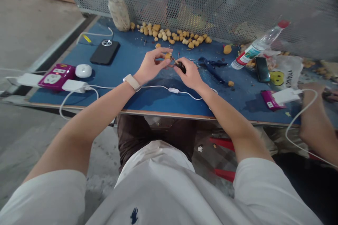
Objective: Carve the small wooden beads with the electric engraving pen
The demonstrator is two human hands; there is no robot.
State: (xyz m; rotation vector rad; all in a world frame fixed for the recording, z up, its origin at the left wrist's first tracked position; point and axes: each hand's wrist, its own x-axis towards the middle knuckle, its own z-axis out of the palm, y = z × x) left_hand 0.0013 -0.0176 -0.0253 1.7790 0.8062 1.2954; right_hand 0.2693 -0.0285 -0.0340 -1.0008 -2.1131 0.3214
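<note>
In the head view my left hand [151, 65] pinches a small round yellow-tan nut-like piece [168, 56] between thumb and fingers. My right hand [191, 73] is closed around a small dark-handled tool [181, 66], whose thin tip meets the piece or lies right beside it; its exact kind cannot be made out. Beyond both hands, a row of similar tan pieces [165, 34] lies along the mesh panel. Blue-handled pliers or cutters [212, 69] rest on the blue table to the right of my right hand.
A black phone [105, 52], white earbud case [83, 71] and purple packet [56, 76] lie left. A cable switch [173, 90] crosses the front. A cloudy jar [119, 14] stands behind; a clear bottle [250, 53] tilts at right. Another person's arm [317, 123] is far right.
</note>
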